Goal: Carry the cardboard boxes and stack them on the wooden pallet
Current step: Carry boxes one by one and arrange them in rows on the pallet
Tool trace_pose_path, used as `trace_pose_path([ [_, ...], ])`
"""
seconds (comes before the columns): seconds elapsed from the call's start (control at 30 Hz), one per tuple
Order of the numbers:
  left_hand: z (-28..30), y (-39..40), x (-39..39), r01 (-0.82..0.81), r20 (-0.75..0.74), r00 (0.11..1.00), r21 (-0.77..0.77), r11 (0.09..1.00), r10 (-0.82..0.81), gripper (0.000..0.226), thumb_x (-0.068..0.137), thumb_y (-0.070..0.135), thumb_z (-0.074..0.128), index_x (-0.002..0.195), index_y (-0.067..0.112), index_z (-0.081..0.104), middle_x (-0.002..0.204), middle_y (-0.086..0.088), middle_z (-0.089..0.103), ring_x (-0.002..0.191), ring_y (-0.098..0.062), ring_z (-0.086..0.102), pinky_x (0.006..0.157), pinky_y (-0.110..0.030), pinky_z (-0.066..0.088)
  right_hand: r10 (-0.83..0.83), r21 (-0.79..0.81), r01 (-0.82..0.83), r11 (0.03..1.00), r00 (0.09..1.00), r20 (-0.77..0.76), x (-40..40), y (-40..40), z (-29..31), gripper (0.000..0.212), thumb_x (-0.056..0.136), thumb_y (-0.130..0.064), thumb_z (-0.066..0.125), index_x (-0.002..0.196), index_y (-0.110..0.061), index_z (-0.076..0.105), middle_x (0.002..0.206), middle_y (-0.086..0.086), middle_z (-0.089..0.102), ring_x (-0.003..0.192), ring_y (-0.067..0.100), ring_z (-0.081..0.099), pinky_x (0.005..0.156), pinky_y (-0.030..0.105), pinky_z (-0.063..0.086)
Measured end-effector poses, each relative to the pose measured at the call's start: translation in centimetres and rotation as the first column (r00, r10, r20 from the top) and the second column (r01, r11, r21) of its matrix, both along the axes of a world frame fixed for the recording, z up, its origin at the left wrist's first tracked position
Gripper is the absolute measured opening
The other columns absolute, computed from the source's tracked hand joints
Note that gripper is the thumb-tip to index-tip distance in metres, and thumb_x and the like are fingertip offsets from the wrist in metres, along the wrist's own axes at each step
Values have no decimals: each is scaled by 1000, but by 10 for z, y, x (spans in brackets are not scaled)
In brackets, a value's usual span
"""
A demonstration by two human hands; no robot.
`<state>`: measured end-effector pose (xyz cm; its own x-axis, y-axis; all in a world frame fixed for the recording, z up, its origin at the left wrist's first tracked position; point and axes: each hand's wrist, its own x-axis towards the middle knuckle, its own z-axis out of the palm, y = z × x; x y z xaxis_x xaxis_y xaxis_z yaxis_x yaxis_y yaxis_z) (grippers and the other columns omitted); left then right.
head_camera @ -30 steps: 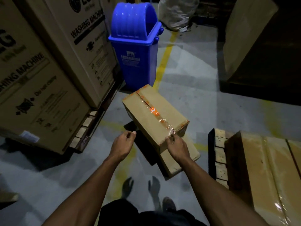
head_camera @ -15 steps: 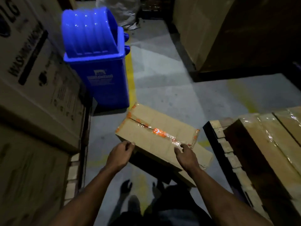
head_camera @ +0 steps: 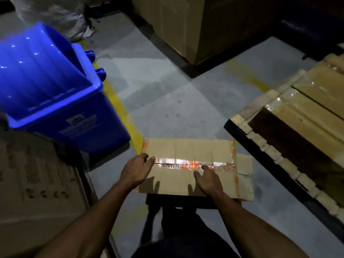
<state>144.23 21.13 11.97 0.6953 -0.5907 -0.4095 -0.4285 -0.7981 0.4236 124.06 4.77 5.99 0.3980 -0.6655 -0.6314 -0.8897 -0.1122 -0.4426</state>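
Observation:
A brown cardboard box sealed with shiny tape and orange marks lies square in front of me, on top of a second cardboard box whose edge sticks out to the right. My left hand rests on the top box's left edge, its fingers reaching onto the tape seam. My right hand lies flat on the box top, fingers spread toward the tape. The wooden pallet stands to the right and carries plastic-wrapped cardboard boxes.
A blue lidded bin stands close on the left, beside a large printed carton. Another big carton and a white sack stand at the back. A yellow line crosses the grey floor between them.
My view has swung so the box now lies straight across in front of me. Both hands have moved from its near corners onto its top. The pallet shows more on the right.

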Motion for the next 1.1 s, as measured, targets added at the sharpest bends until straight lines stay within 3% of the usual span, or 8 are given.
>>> trace_pose_path([
  [0.23, 3, -49, 78, 294, 13, 954, 131, 947, -298, 57, 101, 52, 41, 136, 10, 57, 135, -13, 61, 122, -29, 58, 99, -38, 48, -151, 10, 154, 988, 979, -134, 33, 14, 10, 63, 96, -52, 48, 149, -18, 40, 145, 12, 49, 132, 34, 46, 105, 42, 40],
  [0.4, -10, -109, 106, 570, -12, 811, 243, 785, -585, 69, 99, 59, 43, 149, 11, 41, 153, -12, 43, 138, -30, 42, 111, -39, 37, -451, 38, 464, 885, 876, -170, 47, 28, 6, 76, 89, -58, 57, 148, -16, 35, 145, 13, 43, 133, 35, 42, 106, 46, 38],
  [0.57, -53, -163, 124, 784, -50, 585, 293, 548, -810, 79, 95, 62, 46, 154, 10, 31, 161, -11, 31, 147, -29, 30, 115, -39, 31, -739, -22, 755, 655, 634, -227, 68, 57, -24, 78, 86, -63, 58, 147, -19, 35, 144, 11, 43, 133, 35, 41, 106, 50, 38],
  [0.63, -79, -181, 128, 844, -100, 488, 308, 440, -867, 85, 94, 65, 45, 156, 10, 26, 162, -12, 27, 148, -29, 27, 117, -39, 29, -846, -74, 859, 506, 478, -237, 79, 68, -40, 75, 84, -64, 58, 142, -20, 40, 141, 12, 45, 131, 36, 43, 106, 50, 39],
  [0.8, -131, -209, 122, 908, -181, 336, 324, 267, -924, 92, 92, 66, 50, 156, 7, 20, 164, -13, 21, 149, -31, 25, 116, -42, 29, -951, -35, 976, 213, 199, -238, 102, 88, -85, 92, 76, -64, 68, 149, -23, 29, 149, 8, 38, 138, 34, 37, 112, 51, 33],
  [0.87, -157, -217, 118, 911, -208, 328, 328, 250, -921, 91, 89, 66, 57, 152, 6, 28, 159, -14, 29, 144, -33, 32, 113, -43, 34, -969, -24, 993, 115, 107, -221, 107, 91, -110, 101, 71, -69, 69, 151, -23, 26, 150, 7, 39, 137, 34, 39, 111, 51, 36],
  [0.97, -192, -231, 113, 897, -260, 387, 330, 295, -885, 93, 72, 77, 66, 133, 11, 42, 134, -14, 54, 118, -34, 55, 97, -46, 50, -985, 11, 1000, -20, -18, -170, 111, 90, -143, 110, 72, -68, 73, 155, -19, 19, 152, 12, 39, 137, 38, 39, 111, 52, 36],
  [1.1, -244, -245, 116, 857, -357, 509, 295, 422, -784, 115, 43, 91, 64, 128, 15, 46, 108, -9, 70, 95, -29, 69, 86, -44, 58, -984, 93, 988, -121, -107, -140, 111, 92, -182, 112, 79, -64, 72, 157, -15, 8, 153, 16, 36, 139, 39, 37, 113, 51, 34],
])
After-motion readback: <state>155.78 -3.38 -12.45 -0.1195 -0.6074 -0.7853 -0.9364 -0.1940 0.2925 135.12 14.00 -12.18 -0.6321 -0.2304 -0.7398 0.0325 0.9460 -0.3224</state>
